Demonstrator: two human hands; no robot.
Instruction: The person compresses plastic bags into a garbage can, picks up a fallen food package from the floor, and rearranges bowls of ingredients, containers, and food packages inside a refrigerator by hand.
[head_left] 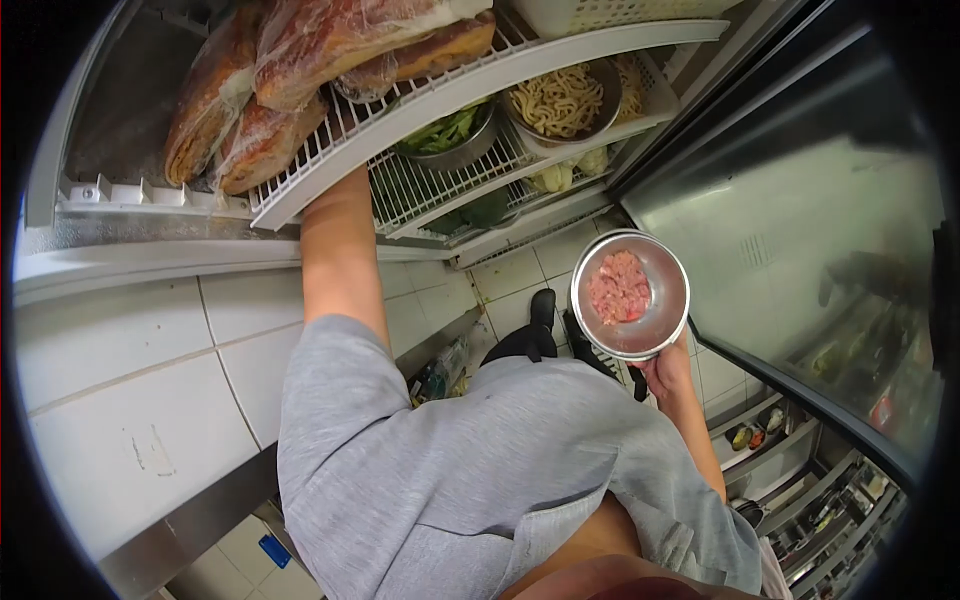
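As the right hand (pixel 668 370) pinches the lower edge of a round steel bowl (pixel 668 290), the raw minced meat (pixel 620 287) inside sits in a pink, crumbly mound against smooth, shiny metal. The left forearm (pixel 342 260), well left of the bowl, runs up beneath a shelf's white front edge; the left hand is hidden, and whether its fingers are spread or pressed together cannot be told.

Just below and left of the bowl spreads the person's soft, creased grey shirt (pixel 480 440). Near the bowl's left side, a black shoe (pixel 542 308) stands on square floor tiles (pixel 508 274). Above the bowl, thick pale noodles (pixel 558 100) coil in a round metal container, while leafy greens (pixel 450 130) fill another farther left on white wire shelving (pixel 415 192). Large reddish-brown slabs of meat (pixel 330 50) in wrinkled clear film lie well up and left of the bowl, and a perforated white basket (pixel 610 15) rests directly above it, beyond the noodles. Right of the bowl stands a dark-edged door (pixel 740 210) with a hazy, glossy panel; a red patch (pixel 880 411) on it is too blurred to read.
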